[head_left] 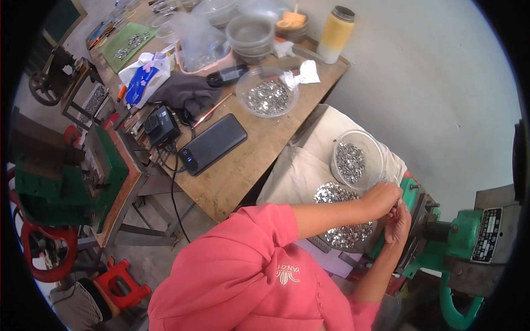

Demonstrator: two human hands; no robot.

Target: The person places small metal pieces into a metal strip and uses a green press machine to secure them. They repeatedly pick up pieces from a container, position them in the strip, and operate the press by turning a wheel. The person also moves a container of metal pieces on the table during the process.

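Note:
My left hand [382,199] and my right hand [398,225] meet beside the green machine. Both have their fingers curled in and pressed together; whatever lies between the fingertips is too small to make out. Below my left forearm spreads a pile of small shiny metal pieces [349,236], partly covered by that arm. Just beyond my left hand stands a clear plastic tub [376,146] with more such metal pieces [350,161] inside. A beige cloth [282,175] lies beneath the tub. Close on the right is the green bench machine [462,234] with a dark shaft.
A wooden table [221,190] at left carries a black power bank [214,144], a dark boxy device [161,126] with cables, a bowl of metal pieces [269,98] and a yellow bottle [335,36]. Another green machine [47,182] and a red stool [124,287] stand farther left.

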